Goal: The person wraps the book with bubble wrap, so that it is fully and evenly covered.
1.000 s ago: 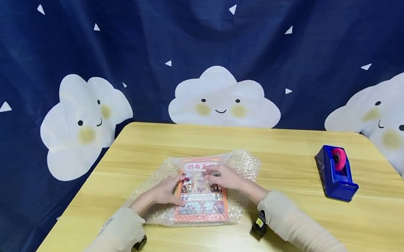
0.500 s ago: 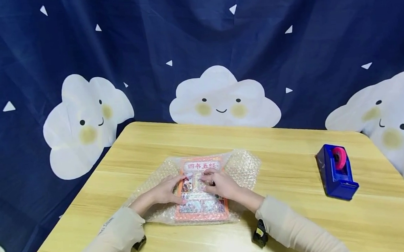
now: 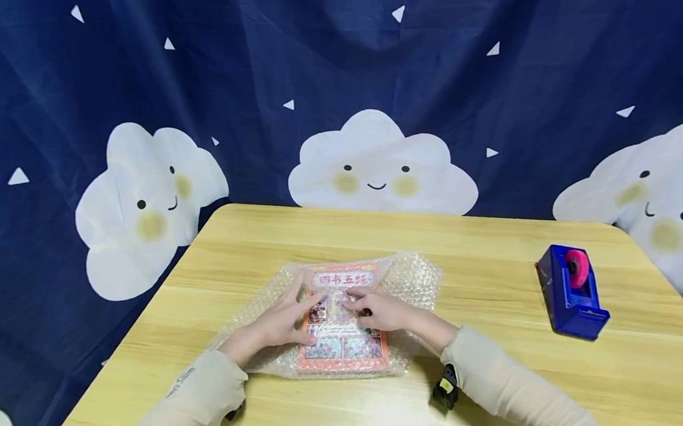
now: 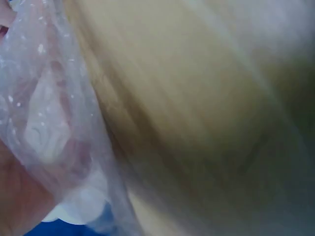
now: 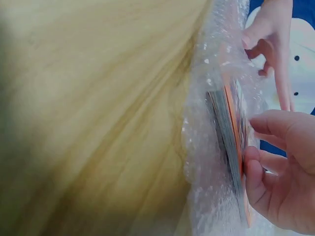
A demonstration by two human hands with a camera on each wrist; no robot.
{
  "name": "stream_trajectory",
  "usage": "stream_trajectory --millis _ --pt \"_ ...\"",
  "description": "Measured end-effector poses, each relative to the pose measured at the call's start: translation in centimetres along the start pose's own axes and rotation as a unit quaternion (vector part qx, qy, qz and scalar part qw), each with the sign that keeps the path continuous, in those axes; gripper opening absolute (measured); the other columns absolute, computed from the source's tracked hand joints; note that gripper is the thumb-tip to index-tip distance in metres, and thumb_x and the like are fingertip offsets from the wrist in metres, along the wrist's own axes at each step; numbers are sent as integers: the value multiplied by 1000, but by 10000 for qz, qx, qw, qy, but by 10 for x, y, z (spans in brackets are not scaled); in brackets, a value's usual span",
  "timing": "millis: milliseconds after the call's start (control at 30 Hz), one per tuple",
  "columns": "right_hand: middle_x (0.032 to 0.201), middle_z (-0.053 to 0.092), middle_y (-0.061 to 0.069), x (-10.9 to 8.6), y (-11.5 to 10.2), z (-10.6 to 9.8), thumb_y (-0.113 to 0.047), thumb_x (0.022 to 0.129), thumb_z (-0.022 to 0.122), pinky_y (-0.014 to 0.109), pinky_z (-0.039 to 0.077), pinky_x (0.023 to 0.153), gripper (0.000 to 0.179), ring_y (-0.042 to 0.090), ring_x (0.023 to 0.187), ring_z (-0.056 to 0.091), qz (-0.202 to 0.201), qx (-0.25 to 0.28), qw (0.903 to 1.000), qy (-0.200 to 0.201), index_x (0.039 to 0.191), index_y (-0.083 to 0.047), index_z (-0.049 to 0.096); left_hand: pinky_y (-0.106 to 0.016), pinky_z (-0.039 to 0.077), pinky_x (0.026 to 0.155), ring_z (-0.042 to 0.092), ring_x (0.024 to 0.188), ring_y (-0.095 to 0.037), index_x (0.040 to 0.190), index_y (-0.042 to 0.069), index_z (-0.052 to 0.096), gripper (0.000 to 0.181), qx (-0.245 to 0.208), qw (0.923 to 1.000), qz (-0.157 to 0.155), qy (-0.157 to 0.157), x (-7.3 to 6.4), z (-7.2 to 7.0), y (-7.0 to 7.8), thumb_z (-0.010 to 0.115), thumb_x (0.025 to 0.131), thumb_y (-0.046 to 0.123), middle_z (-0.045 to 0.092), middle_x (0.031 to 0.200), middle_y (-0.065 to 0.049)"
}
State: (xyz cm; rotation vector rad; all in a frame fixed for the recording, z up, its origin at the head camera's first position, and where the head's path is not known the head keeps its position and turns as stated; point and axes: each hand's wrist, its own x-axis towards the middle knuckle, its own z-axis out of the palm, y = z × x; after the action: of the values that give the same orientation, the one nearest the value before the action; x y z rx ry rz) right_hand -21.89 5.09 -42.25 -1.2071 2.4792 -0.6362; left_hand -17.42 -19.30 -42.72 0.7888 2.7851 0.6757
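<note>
An orange-bordered book (image 3: 343, 348) with picture panels and red Chinese characters lies flat on the table inside clear bubble wrap (image 3: 414, 279). The wrap spreads past the book on both sides. My left hand (image 3: 274, 324) rests on the left part of the wrapped cover with fingers and thumb spread. From the right, my right hand (image 3: 385, 311) touches the middle of the cover through the wrap, fingers loosely bent. The right wrist view shows the book's page edges (image 5: 227, 132) through the wrap, beside the fingers. Blur hides most detail in the left wrist view.
A blue tape dispenser (image 3: 574, 308) with a pink tape roll (image 3: 578, 268) stands on the right side of the wooden table (image 3: 483, 249). Behind the table hangs a dark blue curtain (image 3: 233, 61) with smiling clouds.
The right hand has slid a little down the cover from the title, which now shows. The left hand's fingers have spread wider and reach further up. The book has stayed in place.
</note>
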Motion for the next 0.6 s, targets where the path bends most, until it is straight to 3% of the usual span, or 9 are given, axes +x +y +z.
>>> stream_trajectory --millis 167,267,400,533,600 --pt "145 27 20 -1 1 0 0 81 59 52 30 102 51 41 130 29 -33 106 9998 -178 130 -3 48 -67 27 94 12 129 -54 140 23 37 76 841 9948 542 -173 1 -2 2 70 74 37 -8 151 -20" --pt "146 27 20 -2 3 -1 3 80 58 51 32 101 52 40 131 28 -48 106 9997 -218 130 -3 48 -64 24 99 8 134 -47 138 25 42 69 1028 9916 713 -316 3 -3 2 68 75 36 1 151 -19" --pt "146 25 19 -2 6 -2 3 81 57 46 40 97 52 39 131 27 -94 127 9995 -255 131 -4 47 -61 19 103 10 136 -42 138 21 42 65 813 9900 975 -611 7 -6 3 67 78 32 10 150 -20" --pt "147 25 19 -3 8 -4 2 82 54 48 38 97 51 40 132 26 -152 338 9990 -244 132 -3 46 -61 16 104 14 135 -41 139 18 41 62 300 9903 945 -978 9 -8 3 63 82 30 13 150 -20" --pt "146 25 20 -4 9 -4 2 83 53 40 48 86 49 39 129 33 -174 582 9979 -204 131 -3 47 -62 15 104 13 135 -42 139 18 40 60 168 9900 899 -1076 10 -8 3 62 84 29 13 150 -19"
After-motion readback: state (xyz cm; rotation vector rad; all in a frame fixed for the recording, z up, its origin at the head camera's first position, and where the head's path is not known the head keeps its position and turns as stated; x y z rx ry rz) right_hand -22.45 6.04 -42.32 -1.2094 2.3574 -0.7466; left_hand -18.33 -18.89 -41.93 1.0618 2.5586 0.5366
